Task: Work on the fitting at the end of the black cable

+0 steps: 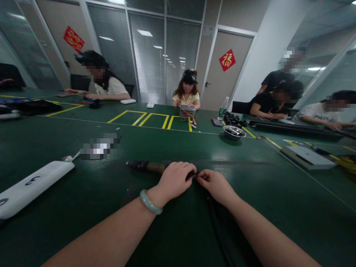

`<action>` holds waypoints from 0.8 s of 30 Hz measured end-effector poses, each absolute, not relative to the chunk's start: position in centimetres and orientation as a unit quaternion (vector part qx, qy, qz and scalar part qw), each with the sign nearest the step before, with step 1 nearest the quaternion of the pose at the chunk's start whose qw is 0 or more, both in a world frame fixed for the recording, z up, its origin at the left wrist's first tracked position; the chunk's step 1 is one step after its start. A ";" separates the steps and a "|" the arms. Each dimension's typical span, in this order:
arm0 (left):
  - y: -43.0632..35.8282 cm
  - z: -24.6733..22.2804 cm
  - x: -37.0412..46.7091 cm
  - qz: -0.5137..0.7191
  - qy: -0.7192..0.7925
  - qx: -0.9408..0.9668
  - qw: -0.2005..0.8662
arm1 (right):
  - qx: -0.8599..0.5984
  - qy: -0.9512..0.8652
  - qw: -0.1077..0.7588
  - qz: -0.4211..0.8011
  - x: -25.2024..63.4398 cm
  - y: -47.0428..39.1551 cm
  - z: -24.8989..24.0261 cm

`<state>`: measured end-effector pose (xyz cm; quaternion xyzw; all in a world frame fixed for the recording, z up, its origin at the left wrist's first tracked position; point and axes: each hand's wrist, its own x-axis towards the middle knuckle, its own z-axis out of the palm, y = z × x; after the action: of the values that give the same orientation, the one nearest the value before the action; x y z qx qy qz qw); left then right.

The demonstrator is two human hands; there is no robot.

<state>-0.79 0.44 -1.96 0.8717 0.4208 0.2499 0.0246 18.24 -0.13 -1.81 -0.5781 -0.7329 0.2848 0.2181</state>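
A pen-shaped electric screwdriver (155, 167) with a black nose and a brownish body lies along the green table, its tip to the left. My left hand (175, 180), with a pale green bangle on the wrist, is closed around its rear end. Close beside it, my right hand (214, 185) pinches the end of a black cable (218, 230) between thumb and fingers. The fingertips of both hands almost meet at a small dark part (194, 175), and the joint there is mostly hidden. From my right hand the cable runs down toward the near table edge.
A white power bank (36, 185) with a short lead to a blurred device (100, 146) lies left. A metal bowl (234, 132) of small parts, a bottle (223, 106) and a grey box (308, 156) stand right. Several people sit around the table; one (187, 91) handles a wired box.
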 end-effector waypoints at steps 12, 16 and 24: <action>0.4 -1.8 -0.8 0.248 0.412 0.876 0.035 | -0.574 -0.733 0.221 0.290 18.4 0.0 -2.2; 0.4 -1.9 -0.8 0.246 0.425 0.871 0.033 | -0.574 -0.732 0.223 0.291 18.5 0.0 -2.3; 0.4 -1.8 -0.9 0.249 0.411 0.876 0.039 | -0.577 -0.730 0.221 0.292 18.4 -0.1 -2.1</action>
<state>-0.86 0.45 -1.79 0.8763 0.4109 0.2486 0.0387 18.43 -0.08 -2.14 -0.5769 -0.7301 0.2920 0.2209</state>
